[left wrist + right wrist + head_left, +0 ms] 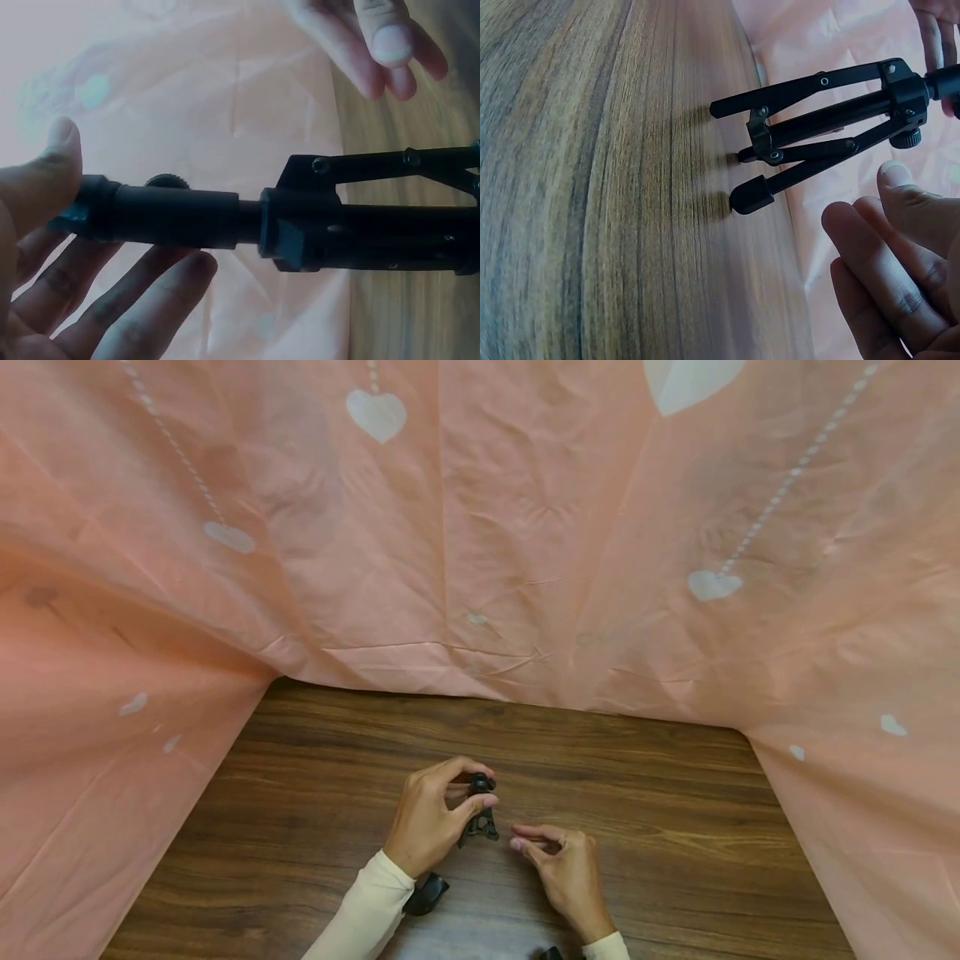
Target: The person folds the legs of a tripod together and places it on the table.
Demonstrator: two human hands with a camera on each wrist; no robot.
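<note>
A small black mini tripod is upright over the wooden table, its legs drawn in near the centre column. My left hand grips it near the top between thumb and fingers. In the left wrist view, a ridged knob sticks out of the tripod's upper tube. The right wrist view shows the leg ends close over the wood, with a rounded cap on the nearest leg. My right hand is just right of the tripod, apart from it, with loosely bent fingers and nothing between thumb and fingertips.
The brown wooden table lies under both hands. A pink cloth with white hearts hangs around its back and sides. A black device sits beside the left cuff, and another dark piece shows at the bottom edge.
</note>
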